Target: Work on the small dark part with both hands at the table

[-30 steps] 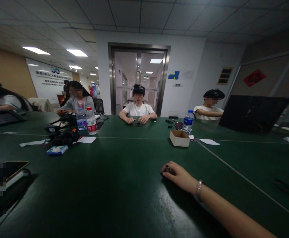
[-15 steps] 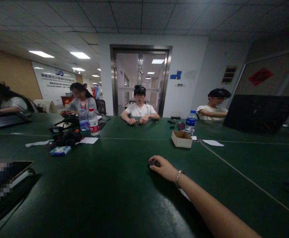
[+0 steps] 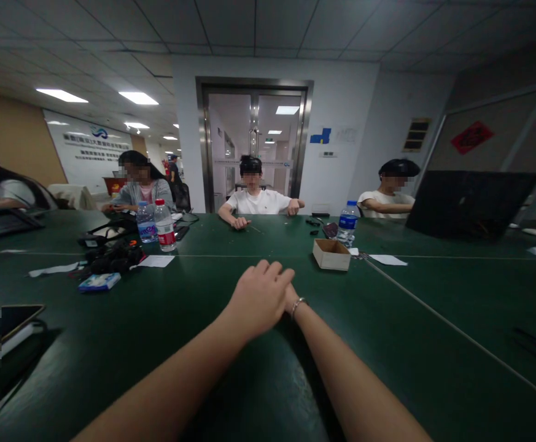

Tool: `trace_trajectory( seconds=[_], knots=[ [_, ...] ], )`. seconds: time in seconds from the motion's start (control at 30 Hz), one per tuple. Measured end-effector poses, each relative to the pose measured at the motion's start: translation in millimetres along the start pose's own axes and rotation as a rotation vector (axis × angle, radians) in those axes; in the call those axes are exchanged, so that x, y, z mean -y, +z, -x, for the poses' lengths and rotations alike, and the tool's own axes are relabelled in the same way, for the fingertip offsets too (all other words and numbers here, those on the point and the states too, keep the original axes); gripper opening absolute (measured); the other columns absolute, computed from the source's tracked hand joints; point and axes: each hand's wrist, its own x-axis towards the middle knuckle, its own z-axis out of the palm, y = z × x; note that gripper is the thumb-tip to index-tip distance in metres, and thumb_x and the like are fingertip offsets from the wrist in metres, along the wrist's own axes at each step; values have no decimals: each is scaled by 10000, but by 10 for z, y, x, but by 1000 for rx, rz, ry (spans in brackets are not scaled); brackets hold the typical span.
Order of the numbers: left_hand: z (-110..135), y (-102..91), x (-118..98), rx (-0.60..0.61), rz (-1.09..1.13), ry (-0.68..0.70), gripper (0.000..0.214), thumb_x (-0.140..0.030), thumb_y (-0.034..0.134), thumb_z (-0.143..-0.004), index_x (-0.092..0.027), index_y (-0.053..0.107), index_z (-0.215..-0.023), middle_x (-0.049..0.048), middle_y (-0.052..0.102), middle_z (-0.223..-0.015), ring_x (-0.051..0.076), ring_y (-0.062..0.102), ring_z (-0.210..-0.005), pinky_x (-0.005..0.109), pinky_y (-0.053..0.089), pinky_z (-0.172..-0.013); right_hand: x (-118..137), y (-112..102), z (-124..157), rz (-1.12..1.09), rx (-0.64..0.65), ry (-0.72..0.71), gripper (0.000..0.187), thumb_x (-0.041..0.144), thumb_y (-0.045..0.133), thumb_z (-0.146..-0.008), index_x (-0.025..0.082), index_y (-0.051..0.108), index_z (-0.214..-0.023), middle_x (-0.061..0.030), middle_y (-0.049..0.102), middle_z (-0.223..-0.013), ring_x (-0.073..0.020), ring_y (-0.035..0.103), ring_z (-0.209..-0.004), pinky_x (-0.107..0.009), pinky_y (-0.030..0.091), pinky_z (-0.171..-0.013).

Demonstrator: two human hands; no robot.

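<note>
In the middle of the green table, my left hand (image 3: 259,297) lies over my right hand (image 3: 290,297). The fingers of my left hand are curled and point forward and to the right; whatever they close on is hidden underneath. Of my right hand, only the part near the wrist shows, with a silver bracelet (image 3: 298,304) round it. Its fingers, and anything between them, are covered by my left hand. Beyond both hands, to the right, stands an open cardboard box (image 3: 332,260).
Water bottles (image 3: 165,228) stand at the left back, near black cables (image 3: 113,258) and a blue-white packet (image 3: 99,282). Another bottle (image 3: 347,224) is behind the box. A dark monitor (image 3: 470,205) stands far right. Opposite sits a person (image 3: 258,201); others sit at both sides.
My left hand has come into view and now covers my right hand. The small dark metal cylinder seen earlier in my right hand is hidden. The person opposite has moved their hands apart.
</note>
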Motion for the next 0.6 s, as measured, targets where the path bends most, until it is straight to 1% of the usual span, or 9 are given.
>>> trace_trajectory(
  seconds=[0.07, 0.1, 0.13, 0.2, 0.27, 0.33, 0.43, 0.5, 0.6],
  knots=[
    [-102, 346, 260, -27, -40, -273, 341, -249, 451, -813, -244, 495, -1151, 111, 480, -1114, 286, 420, -1022, 413, 401, -833, -31, 31, 5, 4, 0, -29, 130, 124, 638, -656, 142, 541, -740, 77, 524, -643, -85, 481, -593, -146, 398, -550],
    [-97, 508, 382, -38, -48, -385, 357, -277, 453, -818, -254, 482, -1173, 113, 456, -1154, 296, 396, -1047, 419, 395, -837, -48, 40, 6, 14, 8, -45, 164, 124, 657, -644, 156, 534, -747, 69, 530, -643, -99, 489, -589, -165, 399, -546],
    [-64, 655, 489, -31, -28, -460, 367, -310, 441, -828, -268, 467, -1192, 107, 448, -1166, 295, 393, -1050, 416, 395, -832, -65, 46, 3, 24, 14, -57, 183, 127, 665, -644, 167, 527, -758, 59, 536, -648, -110, 496, -587, -184, 400, -544],
    [44, 889, 642, 16, 57, -485, 360, -352, 381, -858, -283, 458, -1202, 90, 459, -1156, 268, 418, -1028, 390, 398, -828, -93, 57, -11, 60, 24, -72, 178, 135, 645, -665, 177, 531, -794, 38, 550, -685, -125, 511, -607, -210, 407, -563],
    [144, 1036, 715, 85, 125, -437, 331, -346, 324, -880, -275, 507, -1146, 73, 492, -1120, 246, 444, -1009, 380, 388, -841, -109, 67, -34, 124, 14, -81, 184, 117, 626, -669, 177, 548, -824, 12, 566, -740, -139, 527, -664, -234, 422, -615],
    [191, 1099, 733, 102, 171, -422, 324, -331, 318, -882, -262, 515, -1129, 67, 509, -1112, 243, 452, -1014, 386, 378, -855, -113, 77, -55, 205, -2, -95, 188, 96, 626, -656, 165, 571, -822, -20, 575, -793, -159, 534, -730, -260, 429, -675],
    [165, 1077, 704, 12, 260, -448, 413, -318, 396, -853, -251, 385, -1260, 72, 483, -1170, 237, 440, -1052, 368, 377, -874, -104, 88, -72, 272, -7, -82, 161, 98, 636, -660, 143, 600, -811, -54, 577, -822, -179, 538, -767, -280, 430, -713],
    [119, 1023, 668, -40, 317, -428, 463, -297, 414, -845, -264, 331, -1299, 62, 471, -1189, 218, 441, -1058, 344, 374, -888, -96, 91, -73, 278, 0, -63, 158, 114, 643, -670, 137, 612, -822, -62, 579, -826, -180, 541, -762, -281, 432, -713],
    [65, 954, 614, -46, 358, -366, 388, -268, 381, -858, -298, 411, -1244, 32, 485, -1167, 194, 452, -1041, 330, 373, -898, -93, 93, -70, 308, -18, -54, 167, 112, 651, -668, 132, 616, -830, -63, 574, -821, -178, 537, -755, -279, 431, -710]
  ],
)
